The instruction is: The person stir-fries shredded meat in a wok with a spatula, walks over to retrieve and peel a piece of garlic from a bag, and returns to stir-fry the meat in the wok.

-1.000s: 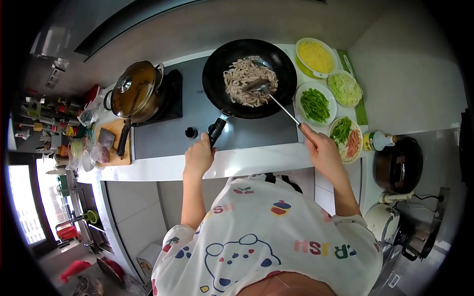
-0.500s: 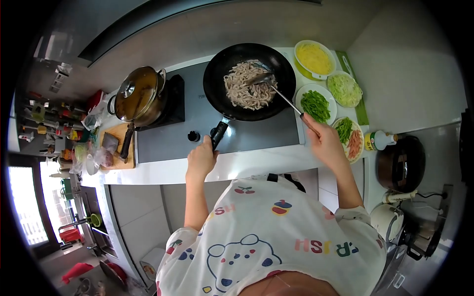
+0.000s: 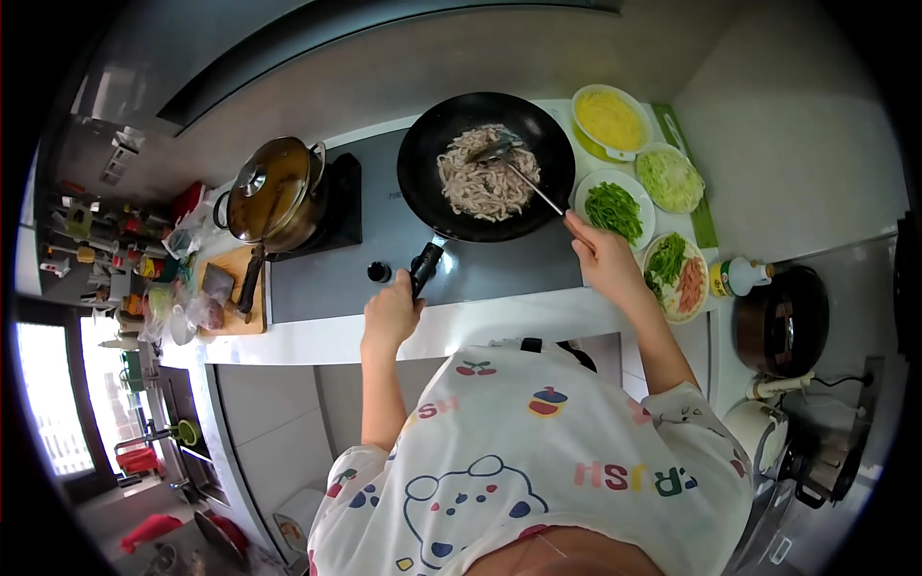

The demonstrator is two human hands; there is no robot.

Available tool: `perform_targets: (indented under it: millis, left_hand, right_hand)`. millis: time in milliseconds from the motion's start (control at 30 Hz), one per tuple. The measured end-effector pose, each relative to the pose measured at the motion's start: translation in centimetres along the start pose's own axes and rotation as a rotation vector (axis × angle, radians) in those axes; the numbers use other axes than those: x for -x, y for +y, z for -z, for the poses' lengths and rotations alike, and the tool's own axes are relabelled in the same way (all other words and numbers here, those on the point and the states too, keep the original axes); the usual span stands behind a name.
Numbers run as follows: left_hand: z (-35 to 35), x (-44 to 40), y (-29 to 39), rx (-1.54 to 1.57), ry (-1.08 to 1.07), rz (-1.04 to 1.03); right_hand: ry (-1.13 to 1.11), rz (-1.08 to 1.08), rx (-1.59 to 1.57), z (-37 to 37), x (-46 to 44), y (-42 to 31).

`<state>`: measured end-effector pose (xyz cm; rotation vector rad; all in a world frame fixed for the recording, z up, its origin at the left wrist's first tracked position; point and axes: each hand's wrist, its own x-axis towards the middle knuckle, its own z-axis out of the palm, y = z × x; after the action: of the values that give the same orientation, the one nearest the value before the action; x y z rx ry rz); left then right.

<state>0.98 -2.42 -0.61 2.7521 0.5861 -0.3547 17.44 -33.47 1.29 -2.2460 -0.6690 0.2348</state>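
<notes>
On the right half of the dark cooktop (image 3: pixel 322 288), a black wok (image 3: pixel 419 182) sits with pale meat strips (image 3: pixel 480 192) heaped in its middle, and the first risk appears to lie in how it is held. The left hand (image 3: pixel 391 312) is curled around the end of the wok handle (image 3: pixel 425 266); if that hold slackens while the other side pushes, the round wok could swivel or tip towards the apron of counter in front. Close to the same knuckles stands a black knob (image 3: pixel 379 273), so a careless nudge might alter the heat. The right hand (image 3: pixel 607 264) is closed on the grip of a metal spatula (image 3: pixel 534 188), whose head lies among the strips; a hard sweep to the right could flick pieces over the rim, since the white plate (image 3: pixel 648 206) of green strips (image 3: pixel 612 211) stands just beside it. That forearm also passes near the shallow dish (image 3: pixel 705 278) with greens and pink strips, and a low elbow or wrist could knock its edge. Should the spatula rest too long, the strips underneath might stick or scorch, for they lie bunched rather than spread. Off to the left, the lidded pot (image 3: pixel 279 197) could boil over unnoticed if its burner is on, which I cannot tell.
</notes>
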Motion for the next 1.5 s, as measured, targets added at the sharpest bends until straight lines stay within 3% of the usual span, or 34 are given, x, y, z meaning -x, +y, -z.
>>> perform_targets:
  millis: [200, 300, 400, 600, 700, 800, 900, 1100, 1500]
  left_hand:
    - [0.1, 0.1, 0.1, 0.022, 0.014, 0.009]
    - [0.0, 0.2, 0.0, 0.024, 0.018, -0.001]
    - [-0.2, 0.1, -0.1, 0.006, 0.025, -0.006]
    - [-0.3, 0.0, -0.3, 0.031, -0.011, 0.025]
    - [0.1, 0.2, 0.0, -0.004, 0.024, -0.011]
    - [-0.3, 0.1, -0.2, 0.016, 0.003, 0.018]
    - [-0.5, 0.0, -0.4, 0.008, 0.004, 0.006]
    - [-0.1, 0.0, -0.2, 0.009, -0.008, 0.012]
    - [-0.3, 0.1, -0.1, 0.018, 0.022, 0.006]
  right_hand:
    - [0.146, 0.1, -0.119, 0.2, -0.8, -0.5]
    - [0.024, -0.154, -0.072, -0.4, -2.5, -0.9]
    - [0.07, -0.001, -0.075, -1.1, -1.3, 0.2]
    - [0.099, 0.006, -0.148, -2.3, -2.3, -0.4]
    - [0.07, 0.104, -0.029, -2.4, -2.3, -0.1]
    - [0.042, 0.025, 0.036, -1.0, -1.1, -0.4]
    - [0.069, 0.103, -0.007, -1.2, -1.0, -1.2]
    - [0.011, 0.09, 0.239, -0.6, -0.3, -1.6]
    - [-0.001, 0.101, 0.202, 2.5, 2.5, -3.1]
